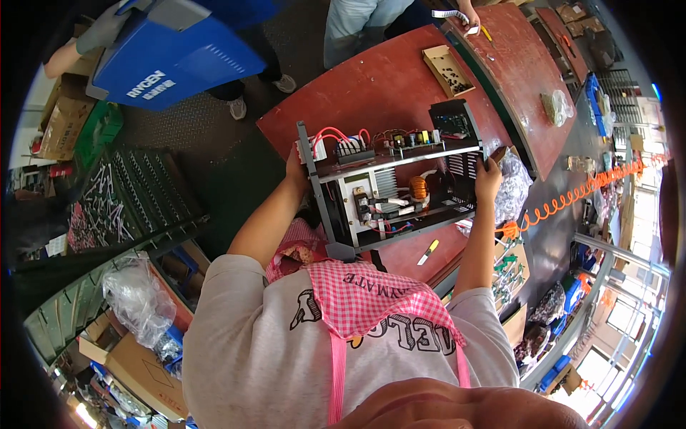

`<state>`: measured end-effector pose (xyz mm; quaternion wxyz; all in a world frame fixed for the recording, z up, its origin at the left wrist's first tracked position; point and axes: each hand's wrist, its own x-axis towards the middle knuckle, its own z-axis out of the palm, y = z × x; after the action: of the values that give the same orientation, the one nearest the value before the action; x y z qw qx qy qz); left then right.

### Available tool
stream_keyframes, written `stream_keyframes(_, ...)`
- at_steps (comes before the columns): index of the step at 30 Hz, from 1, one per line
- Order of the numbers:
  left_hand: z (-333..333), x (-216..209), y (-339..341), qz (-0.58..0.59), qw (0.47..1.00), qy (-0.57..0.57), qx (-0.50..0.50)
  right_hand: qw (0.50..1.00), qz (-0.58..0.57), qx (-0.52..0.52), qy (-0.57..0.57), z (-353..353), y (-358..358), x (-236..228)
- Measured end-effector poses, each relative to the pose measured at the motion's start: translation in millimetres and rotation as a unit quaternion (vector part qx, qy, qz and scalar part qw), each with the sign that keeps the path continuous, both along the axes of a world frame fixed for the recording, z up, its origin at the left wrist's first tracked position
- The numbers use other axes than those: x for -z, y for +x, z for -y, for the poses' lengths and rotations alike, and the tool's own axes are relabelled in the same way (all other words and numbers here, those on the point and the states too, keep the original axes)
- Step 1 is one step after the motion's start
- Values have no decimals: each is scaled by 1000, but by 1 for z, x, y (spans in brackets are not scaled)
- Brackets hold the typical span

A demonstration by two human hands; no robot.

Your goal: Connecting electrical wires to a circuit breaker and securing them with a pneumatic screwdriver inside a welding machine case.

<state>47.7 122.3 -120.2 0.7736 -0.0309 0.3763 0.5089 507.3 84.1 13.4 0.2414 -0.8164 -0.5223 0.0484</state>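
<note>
Between my hands is an open black metal chassis [336, 247] of an electrical power unit, its covers off. Red cables [330, 134] and a circuit board with small components run along its upper deck. In the lower bay sit a copper-wound coil [419, 188] and a finned heatsink [386, 182]. My left hand [294, 168] grips the left end panel, its fingers partly hidden behind it. At the other end, my right hand [488, 180] is closed around the edge of the black right panel. The unit is tilted, over the near part of the red table [307, 114].
A marker pen [428, 252] lies below the chassis. A cardboard tray [448, 71] of small dark parts stands on the far table area. A coiled orange air hose [572, 200] stretches at right. Another person carries a blue casing [179, 64]; a further person stands across the table.
</note>
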Motion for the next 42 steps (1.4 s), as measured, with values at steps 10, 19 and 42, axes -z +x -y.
stream_keyframes(10, 9, -86, -5, 27, 997, 77, -16, 987, -63, -36, 141, 9, 11, 16)
stream_keyframes(19, -52, -110, 4, -158, 946, 274, -71, 963, -28, 25, 266, -55, 9, 51)
stream_keyframes(42, -88, -107, -13, -313, 749, 542, 217, 971, -121, -89, 187, 76, -186, -60)
